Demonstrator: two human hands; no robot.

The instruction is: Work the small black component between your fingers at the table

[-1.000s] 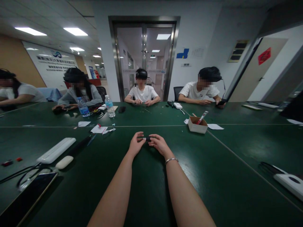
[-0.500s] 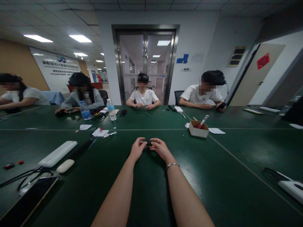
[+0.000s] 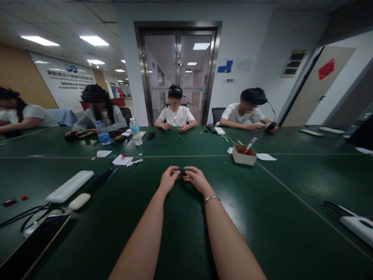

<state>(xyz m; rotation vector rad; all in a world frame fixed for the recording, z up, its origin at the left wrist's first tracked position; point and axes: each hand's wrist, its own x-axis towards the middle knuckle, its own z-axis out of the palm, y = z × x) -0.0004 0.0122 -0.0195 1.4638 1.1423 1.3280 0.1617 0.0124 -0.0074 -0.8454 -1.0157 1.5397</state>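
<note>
A small black object sits between my two hands, just above the green table; it is too small to name. My left hand pinches its left end between thumb and fingers. On the other end, the fingers of my right hand are closed as well. A silvery bracelet circles my right wrist. The fingers hide part of the object's ends.
To the left lie a white power bank, a white oval case, cables and a phone. Ahead are paper scraps, water bottles and a small box. Several people sit across the table.
The whole view has shifted slightly. My hands keep their hold on the small black object with almost no change. The person opposite has moved their hands a little apart.
</note>
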